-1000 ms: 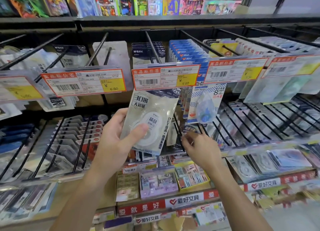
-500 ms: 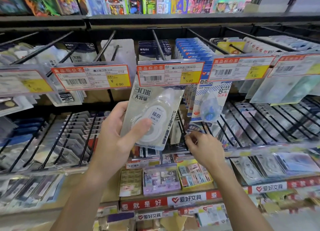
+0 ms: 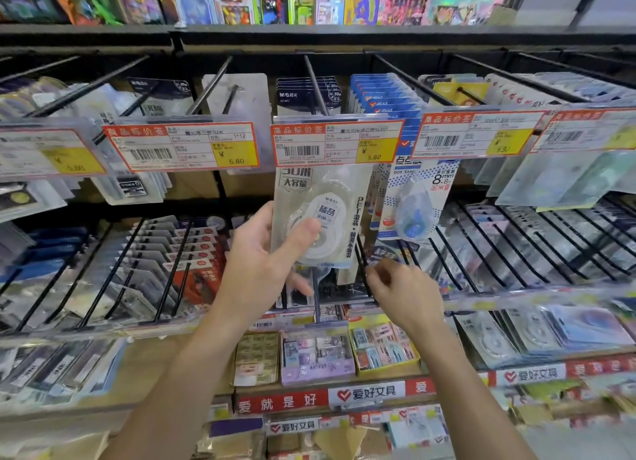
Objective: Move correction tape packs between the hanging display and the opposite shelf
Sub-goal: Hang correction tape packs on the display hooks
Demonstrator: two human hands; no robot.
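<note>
- My left hand (image 3: pixel 261 263) grips the pale, clear-fronted correction tape pack with the round white dispenser (image 3: pixel 320 218); my thumb presses across its blister face, my fingers sit behind the card.
- The pack stands upright, long axis vertical, its top edge tucked just behind the orange-and-yellow price tag marked 5.80 (image 3: pixel 335 142); it lies directly above my left hand.
- The black wire peg (image 3: pixel 315 84) carrying that tag runs back over the pack towards the dark-carded packs (image 3: pixel 306 93) hanging at the rear; I cannot tell whether the pack's hole is on the peg.
- My right hand (image 3: pixel 406 294) sits lower and to the right, fingers curled at the black wire hooks (image 3: pixel 361 263) of the row below; whether it pinches anything there I cannot tell.
- The left hand is the nearer one; I judge the next move turns on sliding the pack along the peg's axis, level and straight.
</note>
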